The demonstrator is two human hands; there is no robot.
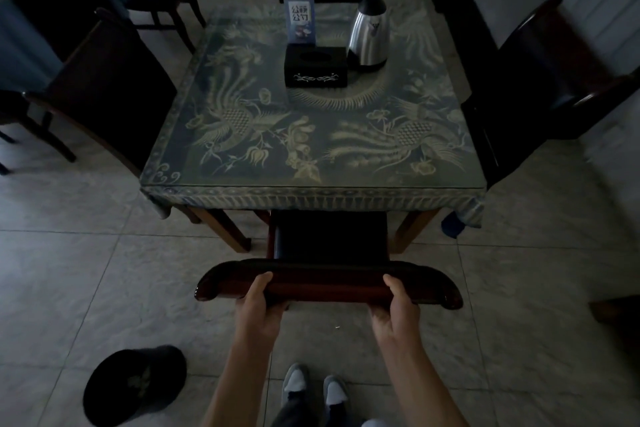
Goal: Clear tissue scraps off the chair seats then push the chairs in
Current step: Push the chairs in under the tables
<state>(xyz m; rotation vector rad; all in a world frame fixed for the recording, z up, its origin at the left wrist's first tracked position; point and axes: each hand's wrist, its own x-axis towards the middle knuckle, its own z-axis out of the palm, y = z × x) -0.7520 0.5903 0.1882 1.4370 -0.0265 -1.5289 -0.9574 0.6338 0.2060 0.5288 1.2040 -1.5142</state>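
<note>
Left hand [258, 302] gripping top rail of the near chair [329, 282], fingers curling round it. Right hand [398, 305] gripping same rail further right. Chair seat sitting partly under near edge of the table [311, 191]. Side chair [540, 80] standing at table's right.

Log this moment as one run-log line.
step: pushing chair in | left hand, right hand: gripping dark wooden chair's top rail | seat partly under patterned table
</note>
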